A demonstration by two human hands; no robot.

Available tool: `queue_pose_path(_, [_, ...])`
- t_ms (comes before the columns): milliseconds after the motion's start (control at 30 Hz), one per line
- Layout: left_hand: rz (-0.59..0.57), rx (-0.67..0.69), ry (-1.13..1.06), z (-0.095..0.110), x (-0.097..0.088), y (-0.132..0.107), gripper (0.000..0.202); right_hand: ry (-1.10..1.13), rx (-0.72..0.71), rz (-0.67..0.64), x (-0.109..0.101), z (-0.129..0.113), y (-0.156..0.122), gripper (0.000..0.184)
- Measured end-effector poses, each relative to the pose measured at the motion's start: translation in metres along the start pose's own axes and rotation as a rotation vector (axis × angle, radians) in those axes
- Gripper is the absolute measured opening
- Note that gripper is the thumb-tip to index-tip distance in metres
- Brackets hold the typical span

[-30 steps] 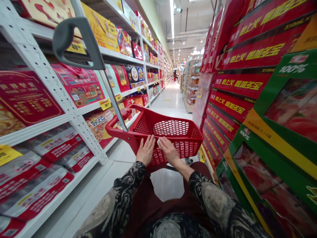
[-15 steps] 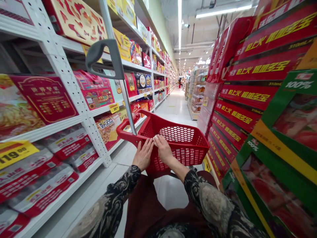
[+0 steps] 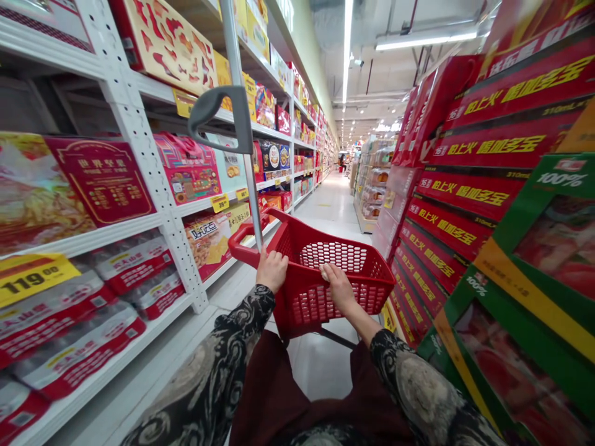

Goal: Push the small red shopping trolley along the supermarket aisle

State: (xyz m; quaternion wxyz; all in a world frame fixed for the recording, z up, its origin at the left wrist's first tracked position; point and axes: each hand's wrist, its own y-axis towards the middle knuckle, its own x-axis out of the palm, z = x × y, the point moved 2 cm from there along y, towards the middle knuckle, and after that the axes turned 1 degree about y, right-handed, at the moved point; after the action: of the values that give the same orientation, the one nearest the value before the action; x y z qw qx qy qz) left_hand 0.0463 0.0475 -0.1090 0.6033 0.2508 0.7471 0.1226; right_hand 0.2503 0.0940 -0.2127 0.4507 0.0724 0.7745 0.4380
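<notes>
Left hand [image 3: 272, 269] grips the near rim of a red plastic shopping basket [image 3: 310, 306], right hand [image 3: 337, 286] curled over the same rim; the basket rolls just beside white metal shelving [image 3: 149, 179].

Metal shelving [image 3: 155, 192] holding gift boxes [image 3: 100, 179]

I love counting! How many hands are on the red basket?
2: the left hand is on the near rim of the red basket, beside the metal pole, and the right hand is further along that rim.
</notes>
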Motion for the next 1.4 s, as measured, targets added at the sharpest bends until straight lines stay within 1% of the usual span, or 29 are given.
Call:
queue_pose_path(133, [0.006, -0.001, 0.021, 0.007, 0.002, 0.005, 0.033, -0.035, 0.059, -0.008, -0.008, 0.011, 0.000, 0.036])
queue_pose_path(233, [0.052, 0.001, 0.002, 0.015, 0.006, 0.008, 0.033, -0.045, 0.094, -0.013, -0.008, 0.010, 0.006, 0.035])
queue_pose_path(333, [0.088, 0.049, -0.054, 0.034, 0.008, 0.010, 0.032, -0.035, 0.070, -0.054, -0.003, -0.003, 0.017, 0.036])
queue_pose_path(433, [0.088, 0.134, -0.138, 0.058, 0.010, 0.009, 0.031, -0.006, 0.036, -0.097, 0.003, -0.021, 0.027, 0.041])
queue_pose_path(500, [0.100, 0.165, -0.190, 0.064, 0.011, 0.005, 0.032, 0.010, 0.039, -0.111, 0.004, -0.028, 0.031, 0.042])
queue_pose_path(533, [0.124, 0.164, -0.210, 0.062, 0.010, 0.002, 0.031, 0.012, 0.047, -0.116, 0.004, -0.030, 0.032, 0.041])
queue_pose_path(567, [0.161, 0.149, -0.224, 0.055, 0.008, -0.001, 0.032, 0.009, 0.056, -0.122, 0.003, -0.029, 0.032, 0.039])
queue_pose_path(633, [0.252, 0.084, -0.234, 0.031, 0.004, -0.006, 0.036, -0.011, 0.083, -0.136, -0.001, -0.024, 0.030, 0.034])
queue_pose_path(700, [0.344, -0.045, -0.227, -0.002, -0.002, -0.011, 0.043, -0.035, 0.120, -0.150, -0.006, -0.014, 0.026, 0.031])
queue_pose_path(733, [0.381, -0.135, -0.224, -0.018, -0.005, -0.013, 0.047, -0.045, 0.138, -0.153, -0.008, -0.009, 0.024, 0.031])
queue_pose_path(767, [0.404, -0.261, -0.228, -0.033, -0.007, -0.015, 0.049, -0.054, 0.152, -0.152, -0.010, -0.003, 0.021, 0.030])
queue_pose_path(800, [0.395, -0.387, -0.234, -0.045, -0.008, -0.016, 0.052, -0.061, 0.159, -0.146, -0.011, 0.003, 0.019, 0.030])
queue_pose_path(833, [0.345, -0.441, -0.242, -0.052, -0.007, -0.016, 0.053, -0.065, 0.158, -0.136, -0.012, 0.008, 0.017, 0.029])
queue_pose_path(867, [0.278, -0.445, -0.250, -0.056, -0.007, -0.015, 0.052, -0.067, 0.153, -0.121, -0.012, 0.012, 0.015, 0.029])
queue_pose_path(900, [0.207, -0.420, -0.256, -0.056, -0.006, -0.014, 0.050, -0.067, 0.144, -0.104, -0.011, 0.016, 0.014, 0.029])
queue_pose_path(967, [0.104, -0.352, -0.259, -0.049, -0.004, -0.012, 0.046, -0.069, 0.129, -0.060, -0.008, 0.022, 0.012, 0.028])
queue_pose_path(1033, [0.073, -0.349, -0.260, -0.040, -0.005, -0.012, 0.045, -0.082, 0.121, 0.000, -0.005, 0.025, 0.013, 0.029])
queue_pose_path(1100, [0.062, -0.364, -0.262, -0.033, -0.007, -0.012, 0.047, -0.093, 0.109, 0.059, -0.003, 0.023, 0.015, 0.029])
queue_pose_path(1200, [0.052, -0.369, -0.270, -0.023, -0.010, -0.013, 0.051, -0.046, 0.068, 0.080, 0.003, 0.005, 0.023, 0.031])
queue_pose_path(1300, [0.045, -0.346, -0.272, -0.012, -0.012, -0.012, 0.054, 0.038, 0.043, 0.032, 0.009, -0.029, 0.039, 0.035])
queue_pose_path(1400, [0.045, -0.304, -0.257, 0.001, -0.011, -0.012, 0.057, 0.097, 0.013, -0.005, 0.007, -0.062, 0.057, 0.041])
